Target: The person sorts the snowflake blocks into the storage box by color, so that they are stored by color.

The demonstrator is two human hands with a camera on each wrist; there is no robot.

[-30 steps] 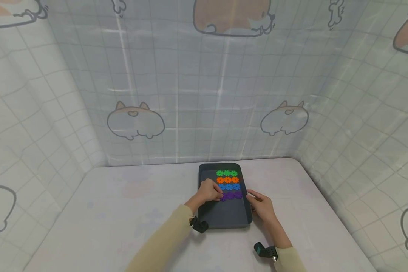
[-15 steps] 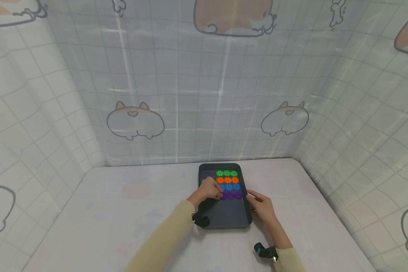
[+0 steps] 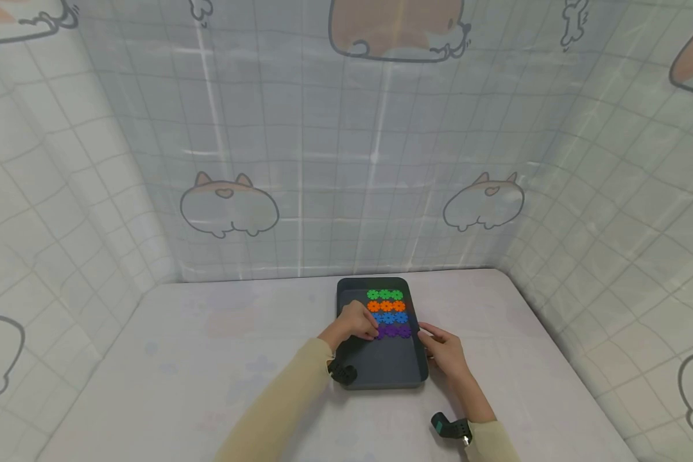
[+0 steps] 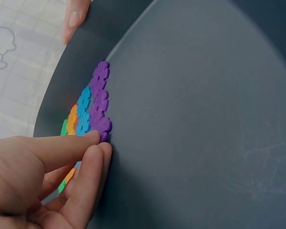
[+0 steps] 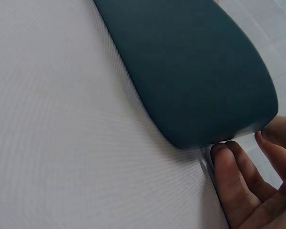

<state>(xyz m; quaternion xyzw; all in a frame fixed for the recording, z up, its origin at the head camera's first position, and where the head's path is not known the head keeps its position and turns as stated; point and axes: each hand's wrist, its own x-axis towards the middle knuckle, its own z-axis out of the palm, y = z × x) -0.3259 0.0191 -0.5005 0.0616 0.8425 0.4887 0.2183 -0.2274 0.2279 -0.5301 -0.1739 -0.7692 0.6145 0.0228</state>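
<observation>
A dark grey rectangular tray (image 3: 387,367) lies on the table with rows of small plastic flower-shaped pieces in it. From far to near run green flower pieces (image 3: 385,294), orange flower pieces (image 3: 386,307), blue flower pieces (image 3: 387,318) and purple flower pieces (image 3: 393,332). My left hand (image 3: 357,321) reaches over the tray's left side. In the left wrist view, its thumb and fingertips pinch the near end of the purple row (image 4: 100,101); the fingers partly cover the other rows. My right hand (image 3: 447,353) holds the tray's right wall, its thumb near the rim.
The table (image 3: 219,372) has a pale cloth that extends around the tray. Behind it hangs a tiled-pattern curtain (image 3: 335,212) with cartoon animals, and similar sheets enclose both sides. A dark wrist camera (image 3: 452,426) sits on the right forearm.
My left wrist has shifted slightly up and to the right, while its fingertips stay at the left end of the purple row, which now lies straighter. My right hand has not moved.
</observation>
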